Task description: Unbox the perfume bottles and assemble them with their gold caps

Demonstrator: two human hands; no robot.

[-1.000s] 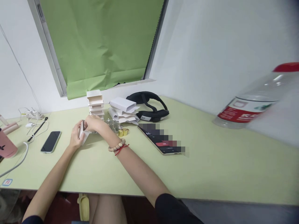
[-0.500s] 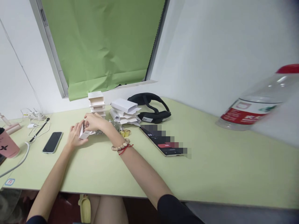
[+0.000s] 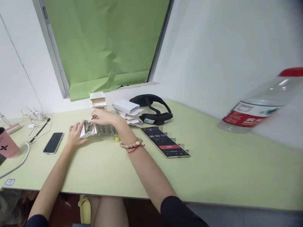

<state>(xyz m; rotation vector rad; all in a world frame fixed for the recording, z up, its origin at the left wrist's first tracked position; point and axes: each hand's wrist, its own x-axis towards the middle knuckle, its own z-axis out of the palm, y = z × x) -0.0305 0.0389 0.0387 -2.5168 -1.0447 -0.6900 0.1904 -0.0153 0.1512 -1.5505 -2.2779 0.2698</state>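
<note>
- Left hand [image 3: 75,135] curls round the box [image 3: 88,134], thumb near the low front edge and fingers along the far side, shut just enough to keep it from sliding.
- Right hand [image 3: 102,118] bends in over the top of the box, finger tips close together; they are too small in view to tell if they pinch anything.
- The box is in the left hand, just under the right finger tips, with its open part up and a bit of clear glass [image 3: 88,126] showing in it.
- The box looks like thin card, so it should be light and fairly stiff, but a hard squeeze could bend it. Its flat sides, low down, look best to hold.
- The glass may be slick and could break, and is likely heavier than the card. A soft pinch near its top seems safest.
- Right of the box, below the right hand, runs a glass row [image 3: 106,130]. A gold bit [image 3: 117,138] sits near the right wrist.
- Behind the right hand stands a stack [image 3: 98,98] of more boxes.
</note>
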